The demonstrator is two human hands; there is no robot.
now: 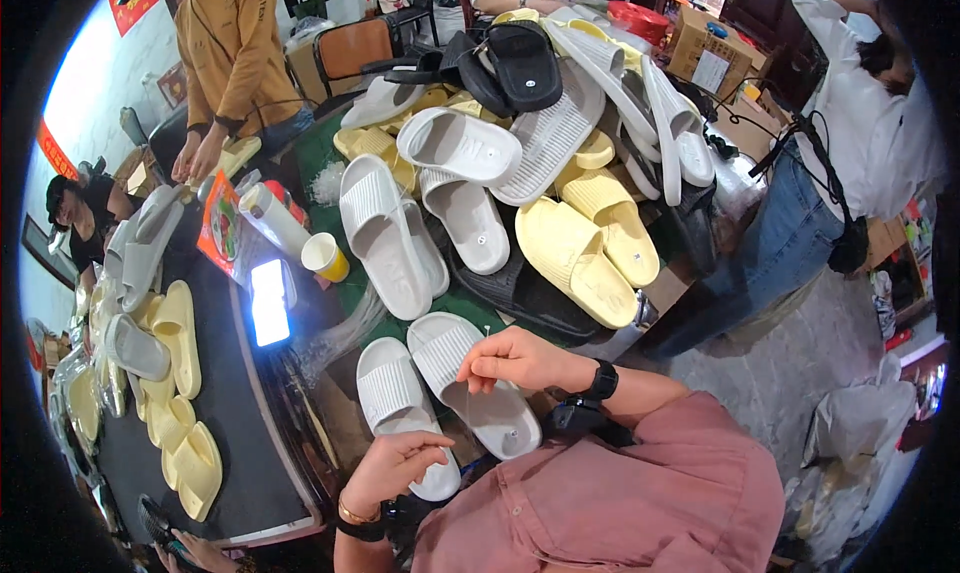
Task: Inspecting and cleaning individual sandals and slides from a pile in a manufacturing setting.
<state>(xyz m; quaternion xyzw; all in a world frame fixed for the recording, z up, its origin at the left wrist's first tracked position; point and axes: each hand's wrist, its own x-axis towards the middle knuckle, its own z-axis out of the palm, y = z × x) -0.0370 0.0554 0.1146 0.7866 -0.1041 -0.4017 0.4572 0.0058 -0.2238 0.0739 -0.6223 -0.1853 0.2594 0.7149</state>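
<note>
A pair of light grey slides lies side by side in front of me, the left slide (392, 393) and the right slide (447, 348), toes pointing away. Over the right slide, my right hand (522, 361) is closed in a pinch on a thin clear plastic strand (487, 330), whose small tip sticks up above the fingers. My left hand (392, 470) hovers at the heel of the left slide, index finger stretched out and thumb apart, with nothing visible in it. A bundle of similar clear strands (355, 331) rests on the table just beyond the slides.
A big heap of grey, yellow slides (575, 258) and black slides (522, 68) rises ahead. Left of me are a lit phone (269, 303), a yellow paper cup (325, 257) and a dark table (255, 453) bearing more slides. Co-workers stand at far left and right.
</note>
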